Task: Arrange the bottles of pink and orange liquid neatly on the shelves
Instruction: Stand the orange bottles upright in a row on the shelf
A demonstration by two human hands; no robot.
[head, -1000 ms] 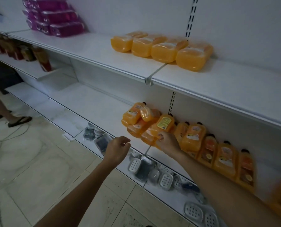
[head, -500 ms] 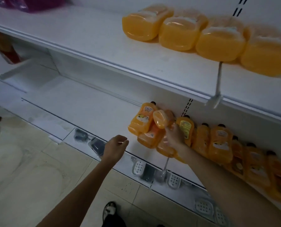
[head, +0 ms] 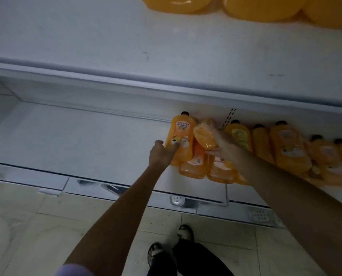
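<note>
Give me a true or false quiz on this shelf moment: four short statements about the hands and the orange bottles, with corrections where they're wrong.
1. The right hand holds a tilted orange plastic bottle. True.
2. The left hand hangs clear of the white lower shelf. False: it grips the upright black-capped orange bottle.
3. Pink bottles fill the lower shelf. False: only orange bottles show there.
4. Large orange containers sit on the white upper shelf. True.

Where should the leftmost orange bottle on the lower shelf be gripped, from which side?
Grip the leftmost bottle around its broad body at label height, coming from its left: bare shelf lies there, while the tilted bottle in the right hand and neighbouring bottles crowd its right. The left hand touches that left edge.
</note>
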